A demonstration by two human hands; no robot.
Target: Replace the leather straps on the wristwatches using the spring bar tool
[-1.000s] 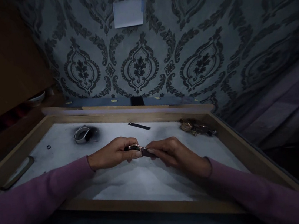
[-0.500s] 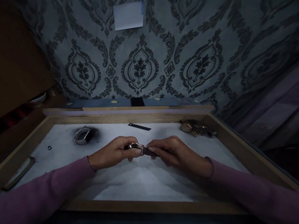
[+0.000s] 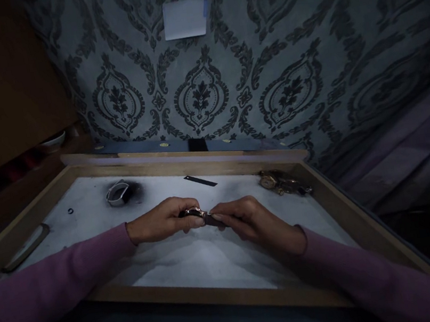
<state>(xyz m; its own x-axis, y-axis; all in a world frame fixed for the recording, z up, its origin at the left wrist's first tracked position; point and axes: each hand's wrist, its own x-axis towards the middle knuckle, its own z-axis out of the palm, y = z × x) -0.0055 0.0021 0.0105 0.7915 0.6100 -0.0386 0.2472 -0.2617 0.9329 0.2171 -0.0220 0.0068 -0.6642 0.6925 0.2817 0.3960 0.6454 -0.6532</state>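
Above the middle of a shallow wooden-rimmed tray with a white base, I hold a wristwatch (image 3: 195,213) with a shiny rose-gold-coloured case. My left hand (image 3: 164,219) is closed around the case, its thumb on the near side. The fingers of my right hand (image 3: 248,218) pinch the dark watch strap (image 3: 212,219) that runs out from the case to the right. The far end of this strap is hidden by my right fingers. Just behind my hands, a separate flat dark strip (image 3: 201,181) with a small hole at one end lies on the base.
A grey-banded watch (image 3: 118,193) and a small dark ring (image 3: 70,210) lie at the back left. Nearer the left side rests a curved strap-like piece (image 3: 28,248). Gold-coloured watches (image 3: 283,182) are heaped at the back right. The raised wooden rim (image 3: 203,298) surrounds everything.
Both hands keep hold of the watch and its strap in nearly the same place. My right fingers have shifted very slightly, and the watch looks turned a little.
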